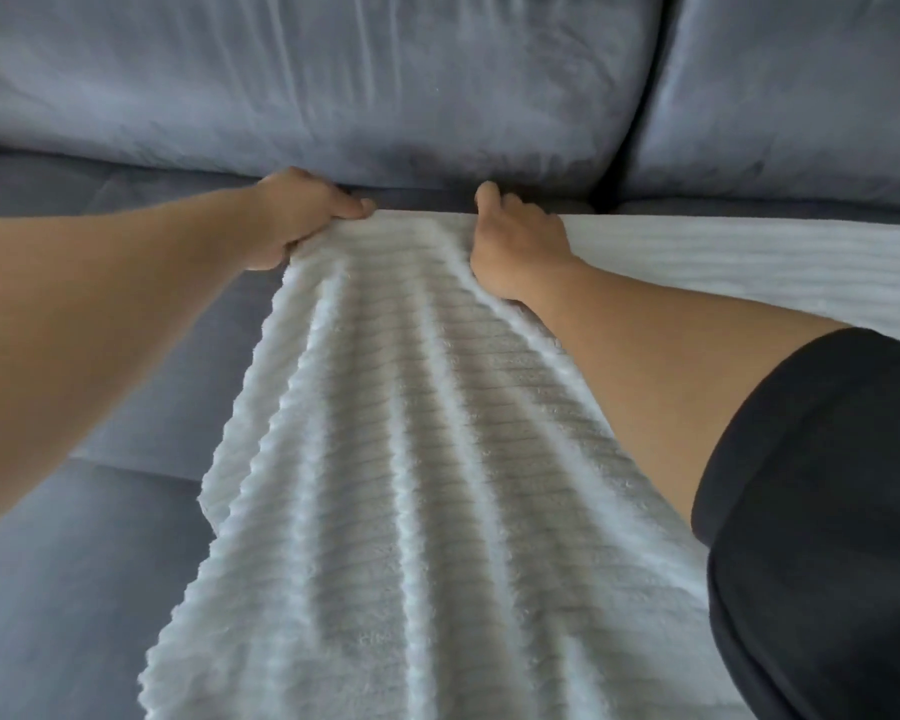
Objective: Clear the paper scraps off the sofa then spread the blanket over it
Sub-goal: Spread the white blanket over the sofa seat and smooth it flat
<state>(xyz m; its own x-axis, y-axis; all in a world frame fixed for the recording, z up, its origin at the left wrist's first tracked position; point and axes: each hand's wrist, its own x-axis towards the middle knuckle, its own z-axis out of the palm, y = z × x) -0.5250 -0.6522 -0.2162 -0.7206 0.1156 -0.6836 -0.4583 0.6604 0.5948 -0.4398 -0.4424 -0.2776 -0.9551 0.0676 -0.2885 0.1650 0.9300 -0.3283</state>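
Note:
A white ribbed fleece blanket point(406, 459) lies over the grey sofa seat point(100, 563), running from the front edge up to the back cushions and off to the right. My left hand point(302, 215) grips the blanket's far left corner, fingers curled round the bunched edge. My right hand point(520, 241) holds the far edge a little to the right, fingers curled into the fabric just below the back cushion. Long folds run down the blanket between my arms. No paper scraps show on the sofa.
Two grey-blue back cushions stand behind the seat, a wide one point(307, 80) and another point(801, 90) to its right, with a dark gap between them. The sofa seat left of the blanket is bare. My black sleeve point(822, 511) fills the lower right.

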